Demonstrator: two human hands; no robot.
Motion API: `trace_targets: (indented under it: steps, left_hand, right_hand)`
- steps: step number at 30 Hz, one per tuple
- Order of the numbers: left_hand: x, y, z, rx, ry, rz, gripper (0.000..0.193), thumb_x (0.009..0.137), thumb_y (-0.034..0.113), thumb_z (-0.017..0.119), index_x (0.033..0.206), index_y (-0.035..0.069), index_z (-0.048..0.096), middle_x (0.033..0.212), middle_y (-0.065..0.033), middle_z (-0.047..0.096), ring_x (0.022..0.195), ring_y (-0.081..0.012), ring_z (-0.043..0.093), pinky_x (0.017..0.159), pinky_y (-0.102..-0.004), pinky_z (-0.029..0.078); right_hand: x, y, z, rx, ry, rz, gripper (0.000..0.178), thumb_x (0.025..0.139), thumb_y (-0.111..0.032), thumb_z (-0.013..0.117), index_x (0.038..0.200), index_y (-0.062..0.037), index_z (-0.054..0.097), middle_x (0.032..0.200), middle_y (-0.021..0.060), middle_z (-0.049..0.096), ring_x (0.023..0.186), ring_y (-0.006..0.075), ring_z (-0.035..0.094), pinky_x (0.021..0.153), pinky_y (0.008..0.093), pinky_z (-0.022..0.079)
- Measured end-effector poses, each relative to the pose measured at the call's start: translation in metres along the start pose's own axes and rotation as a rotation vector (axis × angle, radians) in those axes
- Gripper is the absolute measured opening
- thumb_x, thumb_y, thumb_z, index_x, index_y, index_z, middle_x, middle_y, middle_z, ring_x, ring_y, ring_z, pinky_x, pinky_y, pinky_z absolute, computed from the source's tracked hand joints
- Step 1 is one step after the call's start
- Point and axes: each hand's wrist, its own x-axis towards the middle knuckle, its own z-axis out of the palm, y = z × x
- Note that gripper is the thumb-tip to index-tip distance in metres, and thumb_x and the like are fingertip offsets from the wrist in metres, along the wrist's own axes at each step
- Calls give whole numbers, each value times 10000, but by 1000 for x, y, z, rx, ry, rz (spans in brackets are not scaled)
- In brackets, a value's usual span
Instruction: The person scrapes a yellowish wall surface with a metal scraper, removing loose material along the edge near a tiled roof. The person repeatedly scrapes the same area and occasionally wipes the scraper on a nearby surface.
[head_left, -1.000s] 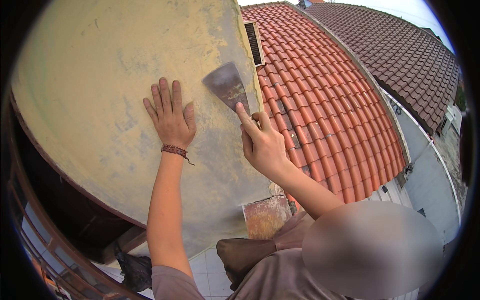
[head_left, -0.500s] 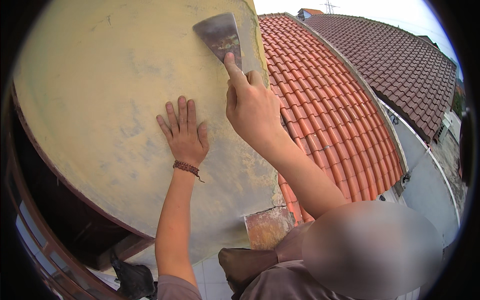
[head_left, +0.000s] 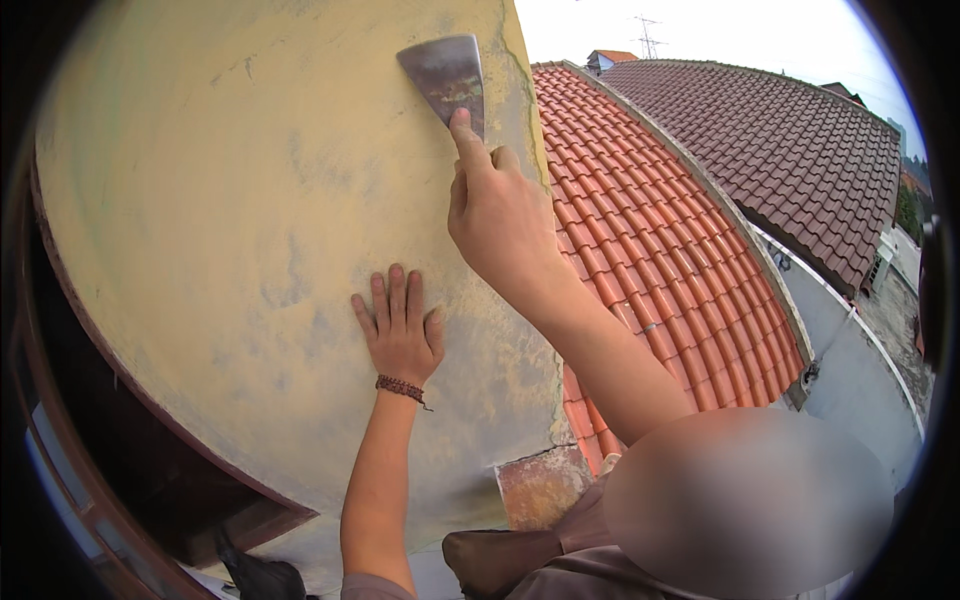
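My right hand (head_left: 503, 205) is closed round the handle of a scraper (head_left: 448, 78), with the index finger stretched along its blade. The wide, stained metal blade points up in front of the yellow wall (head_left: 200, 170), near the wall's right edge. Whether the blade touches the surface, I cannot tell. The handle is mostly hidden in my fist. Lower and to the left, my left hand (head_left: 402, 335) lies flat against the wall with fingers spread, holding nothing. A braided brown bracelet (head_left: 400, 387) circles that wrist. Grey, worn patches mark the paint around it.
Orange roof tiles (head_left: 660, 260) run beyond the wall's right edge, with a dark brown roof (head_left: 790, 150) farther off. A cracked ledge (head_left: 545, 487) juts out at the wall's foot. A dark opening with a brown frame (head_left: 75, 480) lies at left. A black bag-like thing (head_left: 262, 575) is below.
My left hand has slid down the wall, still flat. The scraper in my right hand sits slightly higher against the wall. The whole view has shifted a little.
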Motion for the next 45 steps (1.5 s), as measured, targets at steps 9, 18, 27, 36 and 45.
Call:
trace_targets:
  steps: [9, 18, 27, 36, 45]
  left_hand:
    - [-4, 1, 4, -7, -2, -4, 556, 1016, 365, 373, 1466, 40, 414, 1558, -178, 336, 1454, -404, 258, 1168, -629, 124]
    - [-6, 0, 6, -22, 20, 1, 565, 1014, 362, 359, 1479, 43, 397, 1581, -179, 289, 1469, -399, 224, 1173, -627, 116]
    - [-6, 7, 7, 12, 92, -66, 562, 1046, 399, 244, 1562, 176, 255, 1634, -87, 182, 1510, -288, 151, 1205, -572, 70]
    - [-45, 38, 10, -126, -56, -222, 581, 1026, 368, 351, 1533, 89, 301, 1613, -209, 162, 1491, -423, 102, 1164, -650, 52]
    - [-61, 31, 0, -173, -140, -226, 646, 1026, 453, 351, 1576, 165, 169, 1641, -149, 61, 1499, -404, 51, 1178, -623, 29]
  right_hand:
    - [-15, 15, 2, 77, -27, 46, 489, 947, -87, 520, 1428, -26, 452, 789, 254, 598, 617, 374, 616, 589, 465, 508]
    - [30, 14, -8, 133, 66, -30, 510, 934, -95, 532, 1423, 5, 428, 861, 296, 640, 679, 424, 642, 668, 503, 512]
    - [98, -6, -29, 80, -99, -41, 533, 947, -131, 499, 1462, -43, 393, 876, 282, 635, 732, 402, 663, 711, 478, 540]
    - [-110, 52, 32, 66, -100, -89, 585, 921, -110, 539, 1483, -68, 383, 866, 264, 589, 589, 392, 619, 503, 452, 516]
    - [58, -54, -14, 5, -136, -100, 485, 942, -123, 517, 1420, -56, 472, 730, 235, 627, 651, 376, 641, 643, 480, 508]
